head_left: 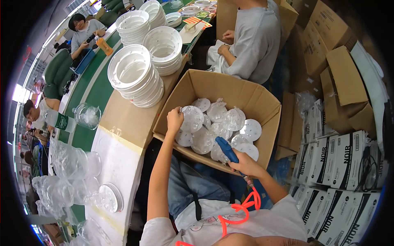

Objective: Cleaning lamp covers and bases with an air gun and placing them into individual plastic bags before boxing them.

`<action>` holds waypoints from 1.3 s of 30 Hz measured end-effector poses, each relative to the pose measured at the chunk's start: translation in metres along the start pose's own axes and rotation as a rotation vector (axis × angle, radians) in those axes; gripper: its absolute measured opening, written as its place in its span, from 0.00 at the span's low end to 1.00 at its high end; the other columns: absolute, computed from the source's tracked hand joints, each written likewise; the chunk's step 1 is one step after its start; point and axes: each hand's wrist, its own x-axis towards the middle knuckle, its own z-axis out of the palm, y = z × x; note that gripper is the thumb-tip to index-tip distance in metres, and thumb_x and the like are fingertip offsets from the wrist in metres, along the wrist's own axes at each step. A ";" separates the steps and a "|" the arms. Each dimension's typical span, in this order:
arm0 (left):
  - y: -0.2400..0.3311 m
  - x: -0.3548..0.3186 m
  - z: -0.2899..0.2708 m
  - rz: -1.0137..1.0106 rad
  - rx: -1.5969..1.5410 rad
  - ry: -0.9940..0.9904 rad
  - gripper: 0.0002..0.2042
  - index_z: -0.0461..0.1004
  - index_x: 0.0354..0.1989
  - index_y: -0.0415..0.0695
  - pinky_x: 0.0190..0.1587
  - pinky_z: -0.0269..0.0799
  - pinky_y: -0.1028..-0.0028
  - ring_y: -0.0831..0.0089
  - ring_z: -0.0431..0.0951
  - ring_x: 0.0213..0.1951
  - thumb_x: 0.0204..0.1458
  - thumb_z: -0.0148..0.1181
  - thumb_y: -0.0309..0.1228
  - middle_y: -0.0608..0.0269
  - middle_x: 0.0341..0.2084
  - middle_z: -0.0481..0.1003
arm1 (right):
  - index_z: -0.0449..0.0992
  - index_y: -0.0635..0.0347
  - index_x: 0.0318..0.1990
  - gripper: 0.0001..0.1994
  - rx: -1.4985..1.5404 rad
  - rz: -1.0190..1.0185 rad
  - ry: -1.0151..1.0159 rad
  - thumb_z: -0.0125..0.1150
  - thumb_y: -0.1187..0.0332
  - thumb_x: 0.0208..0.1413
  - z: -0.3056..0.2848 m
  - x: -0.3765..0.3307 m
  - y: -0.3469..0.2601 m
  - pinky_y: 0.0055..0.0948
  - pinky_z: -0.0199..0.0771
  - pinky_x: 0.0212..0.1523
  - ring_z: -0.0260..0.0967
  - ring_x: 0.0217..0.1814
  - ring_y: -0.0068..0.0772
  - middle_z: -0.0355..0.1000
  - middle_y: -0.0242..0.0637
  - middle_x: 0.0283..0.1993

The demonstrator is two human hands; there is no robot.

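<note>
My left hand is closed on the edge of a round white disc with a clear, glossy cover, held over the left side of an open cardboard box. In my right hand is a blue air blow gun, its nozzle pointing toward the discs. A coiled orange-red hose runs from its handle across my lap. Several similar discs lie heaped in the box, some seemingly wrapped in clear plastic; the lower ones are partly hidden.
Left of the box, stacks of white rings stand on the table. Clear plastic covers, a white disc and a bottle are there too. A co-worker sits beyond the box; cartons fill the right side.
</note>
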 end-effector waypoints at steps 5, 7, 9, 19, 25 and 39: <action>0.020 -0.011 -0.023 0.068 0.039 0.020 0.13 0.73 0.37 0.37 0.39 0.69 0.63 0.53 0.74 0.33 0.41 0.52 0.26 0.45 0.28 0.73 | 0.61 0.65 0.46 0.19 0.338 -0.109 0.049 0.52 0.73 0.44 -0.004 0.005 0.010 0.24 0.66 0.29 0.65 0.26 0.24 0.65 0.33 0.28; 0.033 -0.018 -0.044 0.105 -0.019 0.004 0.13 0.73 0.37 0.37 0.38 0.69 0.64 0.54 0.74 0.33 0.41 0.53 0.26 0.46 0.27 0.73 | 0.59 0.66 0.48 0.22 0.455 -0.121 0.108 0.52 0.74 0.43 -0.005 0.012 0.013 0.24 0.66 0.30 0.65 0.27 0.25 0.65 0.34 0.28; 0.055 -0.031 -0.067 0.166 -0.154 -0.027 0.13 0.73 0.38 0.38 0.36 0.70 0.68 0.57 0.75 0.31 0.41 0.56 0.27 0.48 0.27 0.74 | 0.58 0.65 0.50 0.23 0.482 -0.071 0.075 0.55 0.72 0.44 -0.004 0.019 0.020 0.21 0.65 0.28 0.65 0.28 0.23 0.65 0.34 0.29; 0.123 -0.084 -0.132 0.156 -0.342 -0.239 0.16 0.70 0.42 0.37 0.35 0.69 0.79 0.76 0.76 0.29 0.41 0.59 0.24 0.58 0.23 0.75 | 0.66 0.63 0.41 0.16 0.625 -0.111 0.214 0.59 0.70 0.43 0.028 0.040 -0.008 0.19 0.63 0.31 0.64 0.33 0.21 0.67 0.32 0.32; 0.103 -0.090 -0.120 0.081 -0.788 -0.322 0.34 0.58 0.54 0.42 0.50 0.61 0.71 0.68 0.68 0.46 0.35 0.66 0.30 0.54 0.42 0.69 | 0.66 0.66 0.40 0.15 0.815 -0.035 0.209 0.57 0.72 0.44 0.032 0.038 0.005 0.23 0.68 0.38 0.68 0.38 0.27 0.68 0.37 0.36; 0.058 -0.115 -0.033 -0.805 -1.704 -0.635 0.22 0.60 0.50 0.39 0.49 0.65 0.61 0.61 0.70 0.46 0.48 0.55 0.34 0.57 0.44 0.69 | 0.65 0.60 0.34 0.12 0.842 -0.045 0.293 0.59 0.69 0.43 0.010 0.035 -0.027 0.27 0.69 0.41 0.68 0.36 0.28 0.67 0.35 0.34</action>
